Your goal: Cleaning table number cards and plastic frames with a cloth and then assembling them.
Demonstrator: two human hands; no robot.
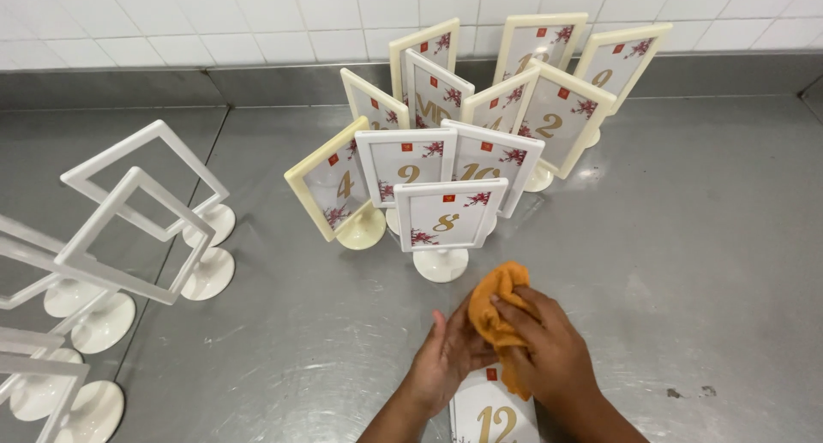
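Fingers of the right hand close around an orange cloth and press it on a white number card lying flat on the steel desk. The left hand steadies the card's upper edge, fingers closed on it. Filled sign stands wait behind, empty frames apart at left.

On the tabletop, card-filled frames cluster at the back before the wall, with empty frames left.
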